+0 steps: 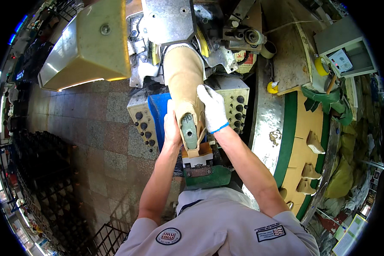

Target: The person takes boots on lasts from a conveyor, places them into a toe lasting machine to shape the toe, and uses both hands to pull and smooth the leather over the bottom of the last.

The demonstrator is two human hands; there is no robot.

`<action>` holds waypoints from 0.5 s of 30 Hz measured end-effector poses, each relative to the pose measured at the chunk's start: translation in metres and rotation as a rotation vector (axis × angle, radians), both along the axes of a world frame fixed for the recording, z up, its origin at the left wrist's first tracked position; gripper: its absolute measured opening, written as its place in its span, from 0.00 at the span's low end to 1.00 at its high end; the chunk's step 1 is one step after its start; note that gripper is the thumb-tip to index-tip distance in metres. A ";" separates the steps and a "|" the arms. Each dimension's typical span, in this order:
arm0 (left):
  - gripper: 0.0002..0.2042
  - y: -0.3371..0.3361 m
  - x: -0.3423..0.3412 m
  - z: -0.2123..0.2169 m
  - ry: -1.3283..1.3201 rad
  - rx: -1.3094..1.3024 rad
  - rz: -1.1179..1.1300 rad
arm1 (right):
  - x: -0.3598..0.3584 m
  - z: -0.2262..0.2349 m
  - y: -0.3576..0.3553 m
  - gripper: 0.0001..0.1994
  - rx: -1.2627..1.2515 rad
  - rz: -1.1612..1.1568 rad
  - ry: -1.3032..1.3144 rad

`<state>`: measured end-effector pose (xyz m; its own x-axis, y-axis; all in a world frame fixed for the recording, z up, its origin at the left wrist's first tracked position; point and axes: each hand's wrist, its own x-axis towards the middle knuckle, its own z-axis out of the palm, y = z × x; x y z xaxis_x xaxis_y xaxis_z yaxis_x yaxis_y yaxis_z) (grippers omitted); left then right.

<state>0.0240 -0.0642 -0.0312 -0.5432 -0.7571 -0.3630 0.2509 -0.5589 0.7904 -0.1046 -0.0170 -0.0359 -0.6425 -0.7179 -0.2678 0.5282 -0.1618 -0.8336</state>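
Note:
A tan suede shoe upper (183,72) lies lengthwise before me, its toe end under the metal head of a machine (168,19). Inside its opening shows a green shoe last (189,132) with a round hole. My bare left hand (171,126) presses along the left side of the upper near the heel, fingers partly hidden by it. On the other side, my right hand (214,106), in a white knit glove with a blue cuff, grips the upper, thumb lying along its edge. The heel end rests above a white and orange support (198,158).
Control panels with black knobs flank the shoe, left (144,123) and right (239,106). A large cream machine cover (91,42) juts in at upper left. To my right runs a conveyor (296,149) carrying several tan uppers. Dark racks (42,170) stand at left on the tiled floor.

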 end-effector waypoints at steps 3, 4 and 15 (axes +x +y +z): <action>0.30 -0.008 -0.005 0.013 -0.012 0.059 -0.002 | -0.002 0.009 -0.005 0.22 -0.063 0.004 -0.057; 0.28 -0.018 -0.001 0.017 -0.080 0.005 -0.062 | -0.001 0.003 -0.009 0.22 -0.076 -0.006 -0.142; 0.19 -0.036 0.016 -0.002 -0.019 0.219 0.002 | 0.017 0.044 0.005 0.38 0.225 -0.048 0.443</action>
